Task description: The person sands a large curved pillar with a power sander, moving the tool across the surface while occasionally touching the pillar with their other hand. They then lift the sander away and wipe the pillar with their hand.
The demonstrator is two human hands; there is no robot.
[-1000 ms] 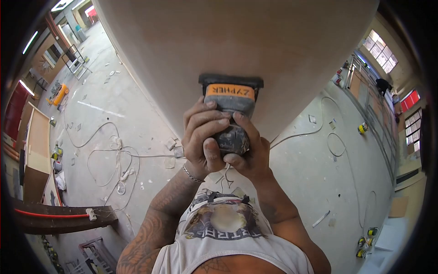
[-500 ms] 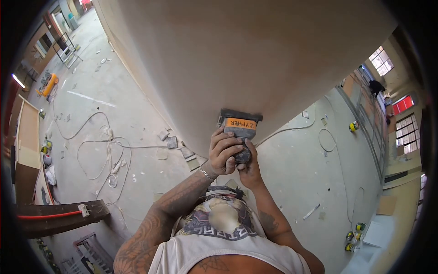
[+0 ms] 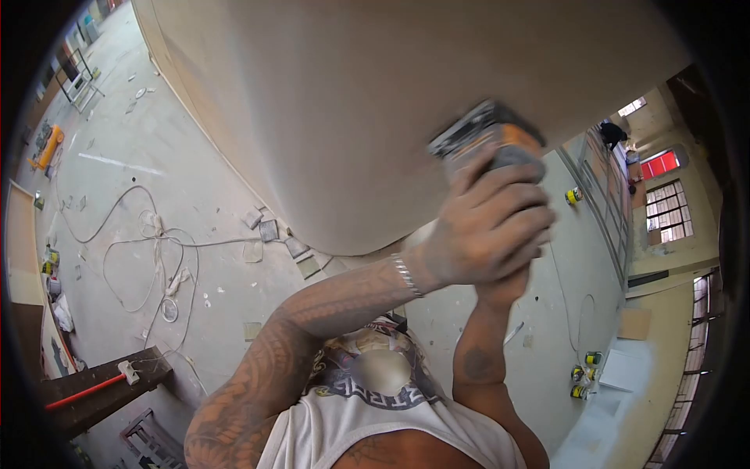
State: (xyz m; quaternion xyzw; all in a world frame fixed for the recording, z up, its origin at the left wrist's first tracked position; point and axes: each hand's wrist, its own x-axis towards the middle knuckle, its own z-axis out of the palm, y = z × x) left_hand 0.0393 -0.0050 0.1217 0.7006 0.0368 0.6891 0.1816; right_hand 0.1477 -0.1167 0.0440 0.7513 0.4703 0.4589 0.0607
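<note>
Head view: cable [image 3: 223, 241] loops across floor [image 3: 223, 344], left of sander [image 3: 512, 139].

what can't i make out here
In the head view:
Right hand: grip mostly hidden behind the left hand.
Orange label: blurred, partly covered by the left hand.
Sander: underside hidden by its own body.
Pale panel: cut off by the top edge.
Distant person: too small to see hands.

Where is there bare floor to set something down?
Bare floor lies between the right arm and the cluster of yellow items, and between the white strip and the pale panel. It is crowded around the tangled cord and small squares near the panel.
</note>
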